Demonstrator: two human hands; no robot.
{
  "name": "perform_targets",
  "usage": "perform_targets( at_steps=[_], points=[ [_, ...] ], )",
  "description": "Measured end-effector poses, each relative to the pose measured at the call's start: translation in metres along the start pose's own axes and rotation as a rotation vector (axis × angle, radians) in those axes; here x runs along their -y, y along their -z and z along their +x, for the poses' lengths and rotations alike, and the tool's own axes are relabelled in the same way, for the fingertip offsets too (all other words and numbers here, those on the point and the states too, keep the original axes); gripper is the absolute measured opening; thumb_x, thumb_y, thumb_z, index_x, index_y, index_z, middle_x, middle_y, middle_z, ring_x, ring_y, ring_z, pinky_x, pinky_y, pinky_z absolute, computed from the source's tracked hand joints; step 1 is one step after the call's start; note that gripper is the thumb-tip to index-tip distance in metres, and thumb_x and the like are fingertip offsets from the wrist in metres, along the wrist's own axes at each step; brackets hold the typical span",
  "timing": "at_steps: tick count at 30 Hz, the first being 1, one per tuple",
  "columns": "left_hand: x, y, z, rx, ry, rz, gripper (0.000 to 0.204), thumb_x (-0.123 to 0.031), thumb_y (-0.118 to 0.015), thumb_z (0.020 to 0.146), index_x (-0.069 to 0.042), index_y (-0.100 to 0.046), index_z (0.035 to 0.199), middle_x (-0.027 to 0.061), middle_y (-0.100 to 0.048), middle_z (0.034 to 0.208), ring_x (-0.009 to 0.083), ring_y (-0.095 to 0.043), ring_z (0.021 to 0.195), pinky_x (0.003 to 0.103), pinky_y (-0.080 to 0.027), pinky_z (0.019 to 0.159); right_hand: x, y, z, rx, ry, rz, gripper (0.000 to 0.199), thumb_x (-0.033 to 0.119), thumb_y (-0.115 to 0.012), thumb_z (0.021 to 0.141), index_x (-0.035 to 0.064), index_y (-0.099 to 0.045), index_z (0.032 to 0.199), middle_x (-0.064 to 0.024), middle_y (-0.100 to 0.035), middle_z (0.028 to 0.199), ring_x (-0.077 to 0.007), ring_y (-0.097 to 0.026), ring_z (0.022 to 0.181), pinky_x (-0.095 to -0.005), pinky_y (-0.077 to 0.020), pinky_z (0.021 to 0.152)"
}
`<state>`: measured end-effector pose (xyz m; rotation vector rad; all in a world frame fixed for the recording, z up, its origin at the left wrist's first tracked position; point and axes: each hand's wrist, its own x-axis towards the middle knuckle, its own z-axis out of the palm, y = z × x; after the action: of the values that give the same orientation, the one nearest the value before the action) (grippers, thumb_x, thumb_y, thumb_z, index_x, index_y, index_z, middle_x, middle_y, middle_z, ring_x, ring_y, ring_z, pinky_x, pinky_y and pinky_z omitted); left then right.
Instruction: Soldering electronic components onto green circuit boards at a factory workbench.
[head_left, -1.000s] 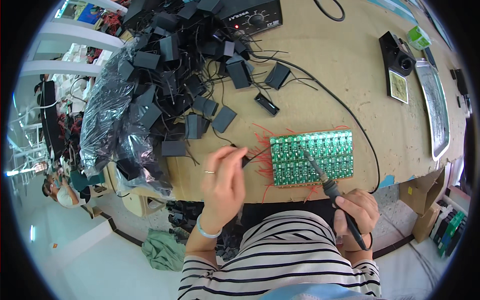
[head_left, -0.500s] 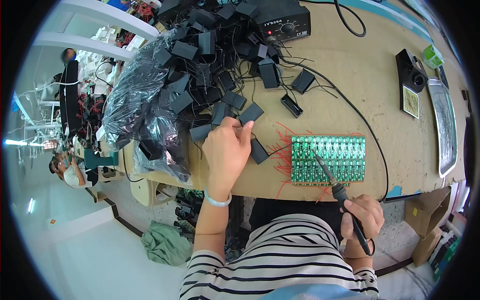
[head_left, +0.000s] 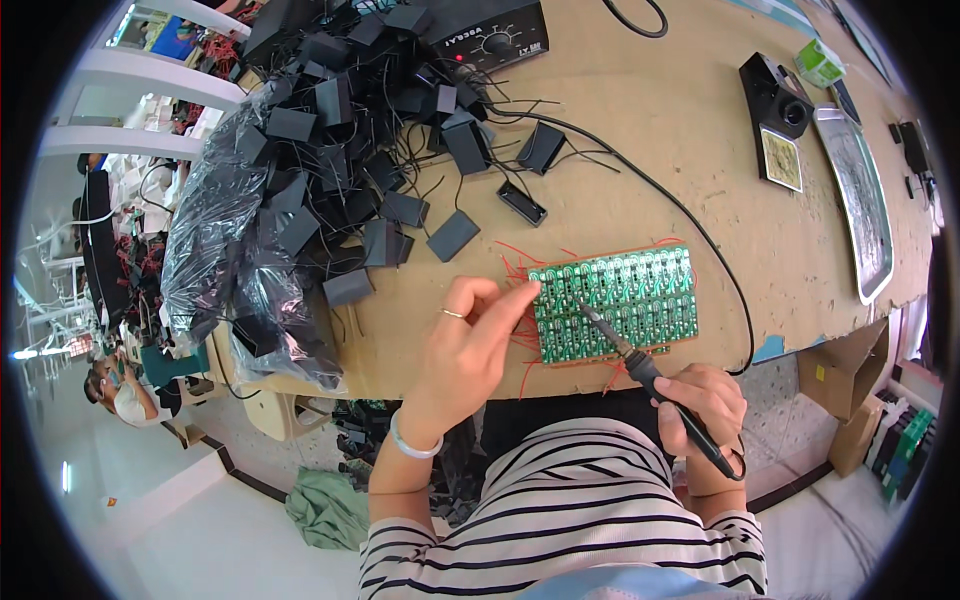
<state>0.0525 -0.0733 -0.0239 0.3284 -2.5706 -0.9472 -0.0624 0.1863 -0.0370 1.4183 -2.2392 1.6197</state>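
Right hand point(head_left: 703, 405) holds soldering iron point(head_left: 642, 369), left hand point(head_left: 468, 348) at circuit panel point(head_left: 640, 303).

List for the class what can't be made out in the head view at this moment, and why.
All in the head view:
- What, if anything, the left hand pinches: its fingers hide it.
- Whether the soldering iron touches the circuit board: its tip is too small.
- Part of the iron's handle: covered by the right hand.
- Lower boxes in the black pile: buried under others.
- The dial unit's top: cut off by the upper edge.
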Motion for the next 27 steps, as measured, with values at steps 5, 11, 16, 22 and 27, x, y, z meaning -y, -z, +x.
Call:
perform_targets(
  at_steps=[5, 11, 16, 22, 27],
  points=[
    [-0.002, 0.004, 0.005, 0.140, -0.110, 0.189, 0.040, 0.005, -0.073, 0.081, -0.011, -0.076, 0.117, 0.0037, -0.048, 0.091, 0.0161, -0.053, 0.067, 0.029, -0.045, 0.056, 0.001, -0.004, -0.001, 0.024, -0.015, 0.034, 0.029, 0.002, -0.072, 0.069, 0.0014, -0.074, 0.098, -0.0066, -0.068, 0.072, -0.0200, -0.063, 0.054, -0.0305, -0.0523, 0.051],
    [0.004, 0.002, 0.006, 0.121, -0.171, 0.198, 0.032, -0.001, -0.074, 0.077, -0.007, -0.075, 0.108, 0.0016, -0.059, 0.097, 0.0176, -0.058, 0.076, 0.034, -0.046, 0.070, 0.003, -0.010, 0.004, 0.070, -0.012, 0.039, 0.012, 0.007, -0.070, 0.085, 0.0028, -0.069, 0.097, -0.0073, -0.067, 0.071, -0.0220, -0.067, 0.056, -0.0319, -0.0524, 0.052],
    [0.004, -0.003, 0.006, 0.063, -0.154, 0.214, 0.030, 0.003, -0.075, 0.075, -0.011, -0.076, 0.101, 0.0004, -0.061, 0.095, 0.0180, -0.054, 0.069, 0.032, -0.045, 0.064, 0.000, -0.014, 0.007, 0.083, 0.029, 0.047, 0.030, 0.000, -0.071, 0.069, 0.0004, -0.074, 0.099, -0.0075, -0.069, 0.075, -0.0200, -0.066, 0.057, -0.0314, -0.0554, 0.053],
    [0.004, -0.008, 0.006, 0.036, -0.171, 0.212, 0.029, 0.003, -0.075, 0.075, -0.010, -0.075, 0.102, 0.0017, -0.061, 0.094, 0.0191, -0.055, 0.070, 0.033, -0.047, 0.065, -0.001, -0.015, 0.005, 0.103, 0.003, 0.060, 0.030, -0.001, -0.071, 0.069, 0.0006, -0.074, 0.099, -0.0079, -0.070, 0.077, -0.0214, -0.067, 0.060, -0.0317, -0.0564, 0.055],
    [0.004, -0.012, 0.002, 0.008, -0.198, 0.254, 0.029, 0.002, -0.075, 0.075, -0.009, -0.075, 0.102, 0.0025, -0.060, 0.095, 0.0195, -0.057, 0.071, 0.034, -0.048, 0.065, 0.003, -0.016, 0.009, 0.144, 0.037, 0.030, 0.032, -0.001, -0.072, 0.067, 0.0011, -0.074, 0.100, -0.0068, -0.068, 0.077, -0.0200, -0.066, 0.059, -0.0304, -0.0553, 0.054]
  ],
)
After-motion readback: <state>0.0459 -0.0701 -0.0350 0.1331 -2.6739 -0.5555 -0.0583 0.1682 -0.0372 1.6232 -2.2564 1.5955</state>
